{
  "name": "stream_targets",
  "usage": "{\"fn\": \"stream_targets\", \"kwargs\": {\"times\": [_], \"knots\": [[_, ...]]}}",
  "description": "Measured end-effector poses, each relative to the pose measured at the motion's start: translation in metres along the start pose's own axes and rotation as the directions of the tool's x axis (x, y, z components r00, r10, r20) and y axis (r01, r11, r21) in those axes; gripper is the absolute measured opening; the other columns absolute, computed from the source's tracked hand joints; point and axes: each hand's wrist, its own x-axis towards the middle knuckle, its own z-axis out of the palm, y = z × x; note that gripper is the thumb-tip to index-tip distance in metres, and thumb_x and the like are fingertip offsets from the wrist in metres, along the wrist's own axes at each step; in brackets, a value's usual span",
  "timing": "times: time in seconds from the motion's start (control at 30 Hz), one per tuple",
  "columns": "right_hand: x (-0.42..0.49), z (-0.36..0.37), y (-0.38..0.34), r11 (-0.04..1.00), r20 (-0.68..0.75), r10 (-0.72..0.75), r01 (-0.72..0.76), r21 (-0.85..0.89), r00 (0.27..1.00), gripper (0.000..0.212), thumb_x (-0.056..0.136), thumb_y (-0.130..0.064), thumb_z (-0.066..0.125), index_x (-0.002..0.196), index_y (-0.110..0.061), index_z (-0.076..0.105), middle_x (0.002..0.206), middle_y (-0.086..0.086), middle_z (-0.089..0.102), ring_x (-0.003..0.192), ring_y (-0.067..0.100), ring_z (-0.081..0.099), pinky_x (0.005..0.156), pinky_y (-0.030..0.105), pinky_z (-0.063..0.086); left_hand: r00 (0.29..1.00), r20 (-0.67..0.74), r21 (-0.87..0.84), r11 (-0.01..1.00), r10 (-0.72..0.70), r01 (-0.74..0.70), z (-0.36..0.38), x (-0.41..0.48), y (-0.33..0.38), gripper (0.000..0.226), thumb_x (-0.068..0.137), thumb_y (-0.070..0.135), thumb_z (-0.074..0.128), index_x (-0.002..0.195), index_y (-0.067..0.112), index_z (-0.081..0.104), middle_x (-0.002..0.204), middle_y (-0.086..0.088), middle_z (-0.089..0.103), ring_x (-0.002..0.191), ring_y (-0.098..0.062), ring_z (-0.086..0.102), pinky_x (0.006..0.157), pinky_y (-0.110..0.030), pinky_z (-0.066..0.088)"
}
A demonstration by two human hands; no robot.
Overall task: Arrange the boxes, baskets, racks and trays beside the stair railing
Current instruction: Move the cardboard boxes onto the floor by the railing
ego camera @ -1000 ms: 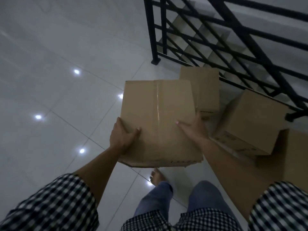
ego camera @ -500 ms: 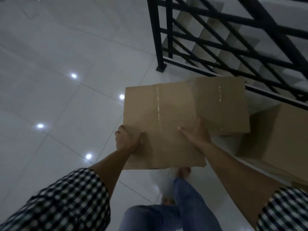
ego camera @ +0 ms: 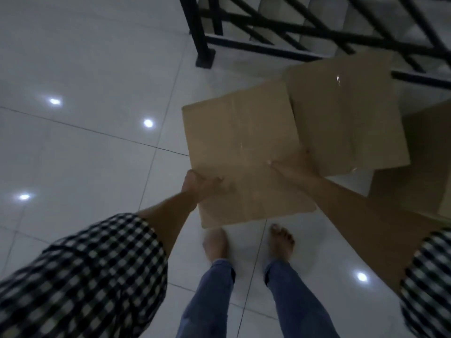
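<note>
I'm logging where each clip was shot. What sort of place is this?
Probably an indoor landing beside a staircase, perhaps in a home: glossy white floor tiles reflecting spotlights, a black stair railing with pale steps behind it, and a cardboard box beside it, near the carried box.

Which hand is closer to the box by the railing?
Right. The right hand is beside the box by the railing; the left hand is across the carried box from it.

white floor tiles [ego camera: 85,57], glossy w/ light glints [ego camera: 148,123]
</note>
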Motion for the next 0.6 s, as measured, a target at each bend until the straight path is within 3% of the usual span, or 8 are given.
{"fn": "stream_targets", "kwargs": {"times": [0.13, 0.27, 0.33, 0.4, 0.5, 0.6], "knots": [[0.018, 0.010, 0.017, 0.996, -0.019, 0.043, -0.044, -0.082, 0.999, 0.109, 0.079, -0.063, 0.070, 0.159, -0.017, 0.013, 0.163, 0.001, 0.023, 0.147, 0.025, 0.029, 0.119, 0.036, 0.026, 0.999, 0.018, 0.038, 0.999, -0.031, 0.030, 0.013, 0.026, 0.001, 0.089, 0.066, 0.043, 0.085, 0.134, 0.005, 0.041, 0.123, -0.004, 0.055, 0.113, -0.027, 0.057, 0.093, -0.037, 0.052], [0.023, 0.017, 0.025, 0.990, -0.028, 0.084, -0.087, -0.113, 0.996, 0.119, 0.069, -0.073, 0.069, 0.159, -0.021, 0.010, 0.161, 0.003, 0.026, 0.144, 0.029, 0.033, 0.116, 0.040, 0.032, 0.988, 0.144, 0.052, 0.997, -0.056, 0.049, 0.021, 0.043, -0.009, 0.114, 0.040, 0.056, 0.086, 0.136, 0.012, 0.044, 0.124, -0.002, 0.060, 0.111, -0.026, 0.059, 0.094, -0.043, 0.054], [0.023, 0.016, 0.030, 0.991, -0.021, 0.099, -0.100, -0.093, 0.995, 0.125, 0.063, -0.078, 0.068, 0.159, -0.025, 0.007, 0.161, 0.001, 0.025, 0.144, 0.028, 0.033, 0.117, 0.041, 0.032, 0.979, 0.196, 0.087, 0.996, -0.055, 0.038, 0.030, 0.060, -0.023, 0.130, 0.033, 0.062, 0.087, 0.143, 0.015, 0.035, 0.132, -0.002, 0.054, 0.116, -0.026, 0.056, 0.096, -0.045, 0.052], [0.016, 0.014, 0.034, 0.992, -0.027, 0.095, -0.097, -0.078, 0.995, 0.123, 0.067, -0.073, 0.072, 0.159, -0.026, 0.004, 0.162, 0.001, 0.024, 0.144, 0.027, 0.032, 0.117, 0.042, 0.031, 0.967, 0.250, 0.184, 0.983, -0.047, 0.001, 0.032, 0.042, -0.009, 0.139, 0.042, 0.064, 0.087, 0.152, 0.019, 0.015, 0.150, -0.005, 0.036, 0.129, -0.029, 0.046, 0.104, -0.045, 0.046], [-0.014, 0.007, 0.031, 0.989, -0.067, 0.056, -0.064, -0.135, 0.996, 0.116, 0.076, -0.058, 0.074, 0.158, -0.024, -0.001, 0.161, 0.007, 0.020, 0.142, 0.033, 0.032, 0.112, 0.050, 0.036, 0.941, 0.333, 0.530, 0.813, 0.062, -0.241, 0.035, 0.011, 0.011, 0.119, 0.077, 0.058, 0.071, 0.155, 0.017, -0.010, 0.163, -0.006, -0.006, 0.145, -0.034, 0.023, 0.112, -0.045, 0.033], [-0.055, 0.000, 0.027, 0.985, -0.104, 0.061, -0.076, -0.153, 0.993, 0.113, 0.080, -0.051, 0.075, 0.159, -0.020, 0.000, 0.161, 0.011, 0.018, 0.143, 0.035, 0.029, 0.112, 0.053, 0.034, 0.876, 0.391, 0.673, 0.562, 0.282, -0.481, 0.035, -0.029, 0.040, 0.108, 0.080, 0.067, 0.060, 0.155, 0.027, -0.006, 0.163, -0.005, -0.008, 0.147, -0.033, 0.017, 0.112, -0.055, 0.028]]}}
